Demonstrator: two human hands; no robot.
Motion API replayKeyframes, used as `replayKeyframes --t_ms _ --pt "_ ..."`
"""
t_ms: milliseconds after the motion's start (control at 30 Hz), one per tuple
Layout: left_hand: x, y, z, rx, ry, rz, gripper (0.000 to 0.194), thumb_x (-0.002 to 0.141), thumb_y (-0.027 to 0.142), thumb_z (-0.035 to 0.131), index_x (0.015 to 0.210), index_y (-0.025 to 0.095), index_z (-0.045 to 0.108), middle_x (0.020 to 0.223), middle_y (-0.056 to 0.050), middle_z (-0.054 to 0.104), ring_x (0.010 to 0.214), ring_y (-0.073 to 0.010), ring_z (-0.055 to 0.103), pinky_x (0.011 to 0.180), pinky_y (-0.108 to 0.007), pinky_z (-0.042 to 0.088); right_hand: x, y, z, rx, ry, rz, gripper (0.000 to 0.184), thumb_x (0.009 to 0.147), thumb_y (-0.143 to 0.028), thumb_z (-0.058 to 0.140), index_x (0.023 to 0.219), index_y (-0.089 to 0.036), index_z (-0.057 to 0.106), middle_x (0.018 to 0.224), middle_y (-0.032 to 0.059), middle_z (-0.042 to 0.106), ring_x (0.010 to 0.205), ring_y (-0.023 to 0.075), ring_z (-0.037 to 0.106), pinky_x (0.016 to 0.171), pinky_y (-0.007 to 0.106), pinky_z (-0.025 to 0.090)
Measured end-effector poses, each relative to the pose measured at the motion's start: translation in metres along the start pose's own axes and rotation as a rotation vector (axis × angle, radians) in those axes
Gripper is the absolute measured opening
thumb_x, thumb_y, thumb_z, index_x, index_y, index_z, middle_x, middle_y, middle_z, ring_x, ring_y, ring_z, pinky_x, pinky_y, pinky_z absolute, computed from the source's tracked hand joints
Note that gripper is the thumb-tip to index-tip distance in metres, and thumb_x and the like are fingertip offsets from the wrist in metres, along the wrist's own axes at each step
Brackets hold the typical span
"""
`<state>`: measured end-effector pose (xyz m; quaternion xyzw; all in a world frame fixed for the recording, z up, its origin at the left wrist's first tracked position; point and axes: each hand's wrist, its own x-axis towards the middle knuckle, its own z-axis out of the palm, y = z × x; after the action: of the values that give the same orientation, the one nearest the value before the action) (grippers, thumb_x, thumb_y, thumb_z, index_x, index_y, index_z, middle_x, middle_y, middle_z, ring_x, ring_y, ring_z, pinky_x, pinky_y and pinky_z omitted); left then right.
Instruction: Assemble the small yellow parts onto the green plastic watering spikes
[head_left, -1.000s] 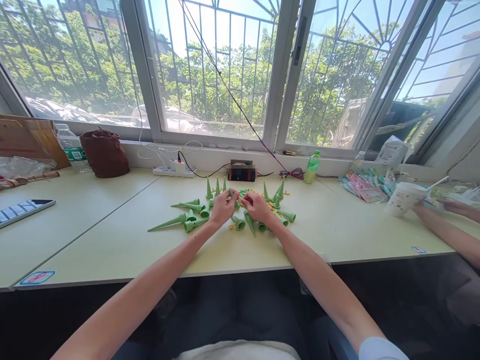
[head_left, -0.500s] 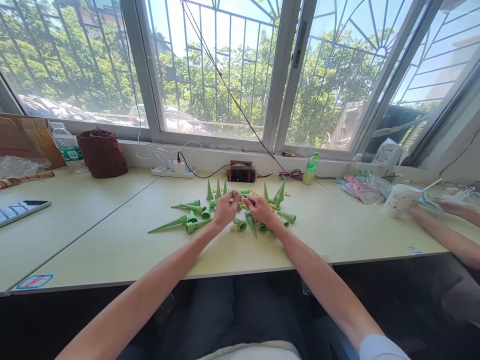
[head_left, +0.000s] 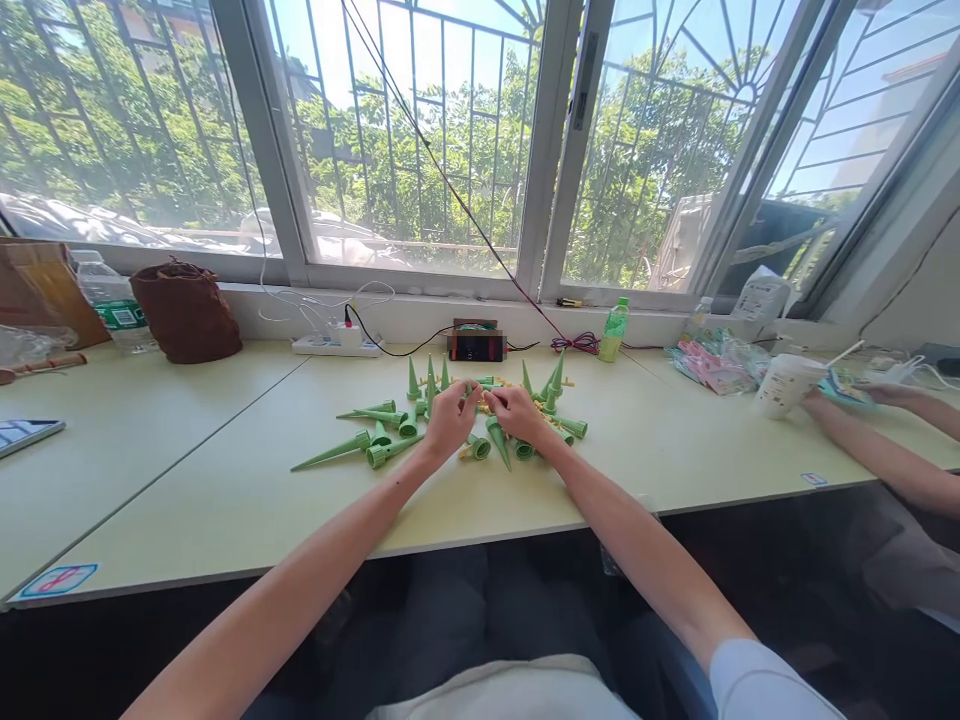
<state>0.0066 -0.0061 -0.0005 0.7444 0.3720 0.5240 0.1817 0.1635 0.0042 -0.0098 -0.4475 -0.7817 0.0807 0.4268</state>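
Note:
My left hand (head_left: 451,418) is closed in a pinch, with a bit of a green plastic spike (head_left: 469,391) showing at its fingers. Almost touching it, my right hand (head_left: 516,412) pinches something too small to make out. Around both hands lie several green cone-shaped spikes with threaded collars; one long spike (head_left: 330,452) points left. Others stand upright, such as a spike (head_left: 412,380) behind my left hand. Small yellow plastic pieces (head_left: 541,408) are scattered behind and beside my right hand, partly hidden by it.
A phone-like device (head_left: 480,346) stands at the back beside a power strip (head_left: 337,346). A green bottle (head_left: 614,330) and a brown bag (head_left: 186,312) are further out. At right, another person's arms (head_left: 870,440) rest near a white cup (head_left: 787,385) and plastic packets (head_left: 716,365).
The view has shifted slightly, so the table things sit a little further left. My hands stay together in nearly the same pinch.

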Motion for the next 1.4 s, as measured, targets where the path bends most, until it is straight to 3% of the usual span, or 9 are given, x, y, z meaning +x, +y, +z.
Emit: replayKeyframes --t_ms 167,367,533,767,1067,1233,1400 --pt "0.0 0.0 0.0 0.06 -0.003 0.081 0.029 0.093 0.041 0.043 0.082 0.019 0.056 0.071 0.0 0.056 0.053 -0.0093 0.042 0.055 -0.022 0.037 0.0 -0.002 -0.002 0.0 0.005 0.014 0.038 0.09 -0.038 0.039 0.057 -0.02 0.038 0.054 -0.0028 0.038 0.056 0.0111 0.032 0.056 0.025 0.027" --pt "0.0 0.0 0.003 0.047 0.036 0.077 0.03 0.092 0.043 0.044 0.081 0.018 0.058 0.075 -0.002 0.06 0.053 -0.0096 0.044 0.055 -0.022 0.038 0.002 -0.001 -0.007 0.012 0.075 0.051 0.045 0.092 -0.046 0.038 0.056 -0.019 0.039 0.053 -0.0027 0.038 0.056 0.0106 0.032 0.055 0.025 0.026" --pt "0.001 -0.003 0.004 0.084 0.052 0.044 0.029 0.091 0.042 0.045 0.078 0.019 0.057 0.07 0.0 0.057 0.048 -0.0091 0.044 0.053 -0.024 0.036 0.003 0.001 -0.014 0.03 0.164 0.076 0.051 0.094 -0.052 0.035 0.056 -0.019 0.041 0.052 -0.0026 0.038 0.054 0.0104 0.034 0.056 0.026 0.028" --pt "0.002 -0.01 0.005 0.14 -0.015 -0.018 0.026 0.089 0.039 0.048 0.072 0.02 0.052 0.058 0.002 0.052 0.045 -0.0109 0.044 0.052 -0.024 0.034 0.003 0.005 -0.015 0.024 0.171 0.076 0.052 0.095 -0.051 0.036 0.057 -0.018 0.047 0.051 -0.0022 0.041 0.053 0.0107 0.036 0.057 0.026 0.028" --pt "0.001 -0.011 0.004 0.081 -0.013 -0.099 0.022 0.089 0.038 0.051 0.098 0.019 0.055 0.07 -0.001 0.062 0.052 -0.0137 0.056 0.055 -0.025 0.04 0.006 0.013 -0.019 0.016 0.208 0.066 0.052 0.094 -0.052 0.037 0.056 -0.018 0.047 0.052 -0.0007 0.047 0.053 0.0112 0.041 0.058 0.026 0.03" --pt "0.001 -0.006 0.002 0.102 0.095 -0.087 0.034 0.09 0.041 0.052 0.114 0.018 0.047 0.092 -0.005 0.063 0.048 -0.0081 0.049 0.056 -0.026 0.043 0.006 0.02 -0.019 -0.018 0.2 0.054 0.053 0.095 -0.053 0.036 0.056 -0.018 0.045 0.052 -0.0003 0.048 0.053 0.0108 0.039 0.057 0.026 0.029" --pt "0.002 -0.002 0.0 0.136 0.312 0.14 0.023 0.093 0.035 0.05 0.107 0.017 0.048 0.109 -0.009 0.054 0.05 -0.0032 0.04 0.055 -0.024 0.044 0.005 0.025 -0.017 -0.031 0.189 0.034 0.052 0.095 -0.052 0.038 0.055 -0.018 0.043 0.051 -0.0006 0.047 0.052 0.0104 0.037 0.056 0.027 0.027"
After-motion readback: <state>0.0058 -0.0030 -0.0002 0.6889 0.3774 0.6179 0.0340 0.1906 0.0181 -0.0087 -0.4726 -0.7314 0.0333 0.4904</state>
